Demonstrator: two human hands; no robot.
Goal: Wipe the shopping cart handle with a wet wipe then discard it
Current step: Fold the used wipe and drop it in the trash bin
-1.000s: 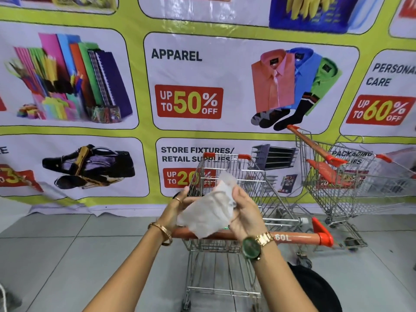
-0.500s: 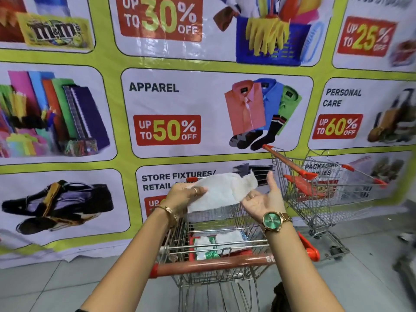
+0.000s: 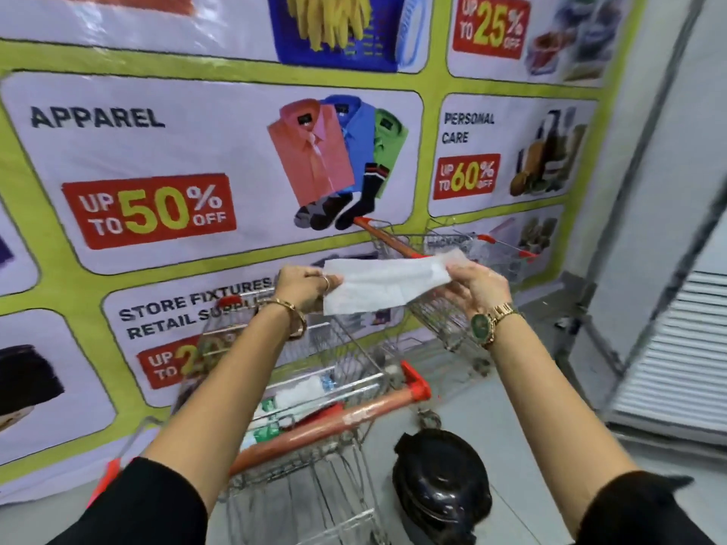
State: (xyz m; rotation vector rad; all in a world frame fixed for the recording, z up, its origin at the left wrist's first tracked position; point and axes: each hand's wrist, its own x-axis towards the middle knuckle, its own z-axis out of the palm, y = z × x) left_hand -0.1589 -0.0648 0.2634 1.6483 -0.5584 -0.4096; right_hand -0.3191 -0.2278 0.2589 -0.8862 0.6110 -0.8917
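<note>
A white wet wipe (image 3: 383, 283) is stretched flat between both hands at chest height, well above the cart. My left hand (image 3: 305, 287) pinches its left edge and my right hand (image 3: 478, 285) pinches its right edge. Below them stands a wire shopping cart (image 3: 310, 371) with an orange handle (image 3: 334, 426) running from lower left to upper right. My left forearm crosses in front of the handle's left part. A pack of wipes (image 3: 293, 399) lies in the cart's child seat.
A black bin with a lid (image 3: 440, 481) stands on the floor right of the cart. A second wire cart (image 3: 440, 245) is parked behind, against the printed sale banner (image 3: 157, 171). A white slatted panel (image 3: 684, 348) is on the right.
The wipe was bunched between my hands a second ago; it is now pulled out flat and held higher. My view has swung right and up, bringing the bin into sight.
</note>
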